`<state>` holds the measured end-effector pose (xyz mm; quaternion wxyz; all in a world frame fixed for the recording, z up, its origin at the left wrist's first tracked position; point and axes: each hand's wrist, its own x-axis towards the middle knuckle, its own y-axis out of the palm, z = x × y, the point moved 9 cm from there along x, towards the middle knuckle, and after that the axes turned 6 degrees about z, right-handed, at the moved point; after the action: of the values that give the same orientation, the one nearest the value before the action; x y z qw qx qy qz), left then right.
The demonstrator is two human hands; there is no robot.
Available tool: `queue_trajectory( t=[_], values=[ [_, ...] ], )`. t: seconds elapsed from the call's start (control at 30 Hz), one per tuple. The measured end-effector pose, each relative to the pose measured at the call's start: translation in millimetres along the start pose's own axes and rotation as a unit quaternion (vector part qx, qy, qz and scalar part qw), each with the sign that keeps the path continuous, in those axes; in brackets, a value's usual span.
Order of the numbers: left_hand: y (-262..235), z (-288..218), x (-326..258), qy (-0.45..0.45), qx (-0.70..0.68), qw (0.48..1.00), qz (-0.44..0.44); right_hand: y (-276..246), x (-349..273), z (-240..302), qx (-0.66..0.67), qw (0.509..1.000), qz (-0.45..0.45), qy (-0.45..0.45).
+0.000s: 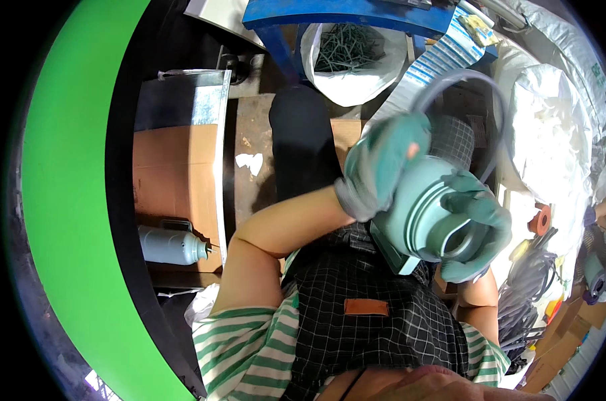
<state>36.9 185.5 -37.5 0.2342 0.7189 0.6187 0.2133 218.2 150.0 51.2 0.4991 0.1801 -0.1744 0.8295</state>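
Observation:
A pale green plastic jug body with a ringed neck and wide round mouth rests tilted over my lap, its mouth toward me. My gloved right hand wraps around its neck, with fingers over the rim. Beside the jug's far left side is my gloved left hand, smeared by motion. Its fingers are too blurred to show whether they grip anything. Behind the hands curves a translucent grey band; whether it joins the jug is unclear.
At the left, a blue-grey jug body lies in a metal-edged, cardboard-lined tray. A white sack of thin green pieces stands under a blue bench. White bags and dark tubing crowd the right.

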Motion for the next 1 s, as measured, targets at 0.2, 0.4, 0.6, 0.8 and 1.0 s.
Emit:
queue_trajectory(
  t=[0.2,0.4,0.6,0.8,1.0],
  values=[
    [134.9,-91.6,-81.9,0.492,0.382,0.699,0.351,-10.3,-2.4,3.0,0.076,0.994,-0.045,0.065],
    [123.2,-95.7,-68.0,0.534,0.363,0.682,0.345,-28.5,4.5,-7.9,0.064,0.980,-0.124,0.139],
    [-21.2,-37.6,14.2,-0.005,-0.170,0.982,0.077,-3.8,6.8,-32.7,0.115,0.931,-0.227,0.260],
    [-24.7,-62.6,-6.4,0.038,-0.160,0.974,0.158,-14.7,60.0,-42.5,-0.093,0.978,-0.170,0.078],
    [-3.7,-142.3,-70.5,0.346,0.480,0.789,-0.164,35.6,45.4,-103.2,0.565,0.788,-0.145,0.198]
  ],
)
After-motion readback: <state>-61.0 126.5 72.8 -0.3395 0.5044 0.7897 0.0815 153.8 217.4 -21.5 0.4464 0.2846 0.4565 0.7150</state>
